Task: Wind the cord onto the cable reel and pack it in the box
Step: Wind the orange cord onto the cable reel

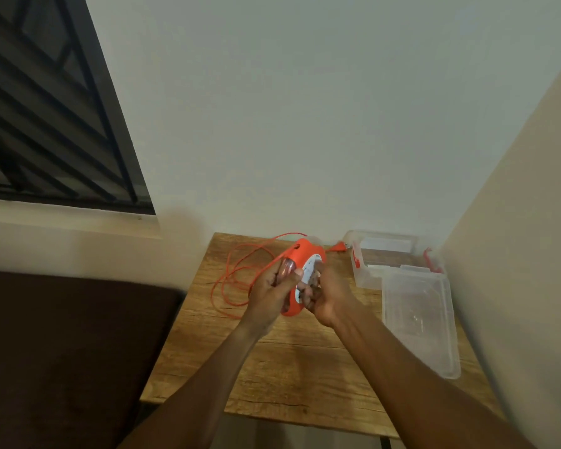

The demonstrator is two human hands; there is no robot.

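Observation:
An orange cable reel [300, 254] with a white face is held up on edge above the wooden table [305, 361]. My left hand [271, 293] grips its left rim. My right hand [326, 294] presses its fingers onto the white face. Loose orange cord [234, 277] lies in loops on the table to the left of the reel. The orange plug [337, 246] rests on the table behind the reel, near the box. The clear plastic box [366, 273] with red latches stands open at the far right.
The box's clear lid [421, 322] lies flat on the table in front of the box. A wall runs along the table's right and back sides. A dark brown cushion [62, 351] sits to the left, under a barred window [46, 108].

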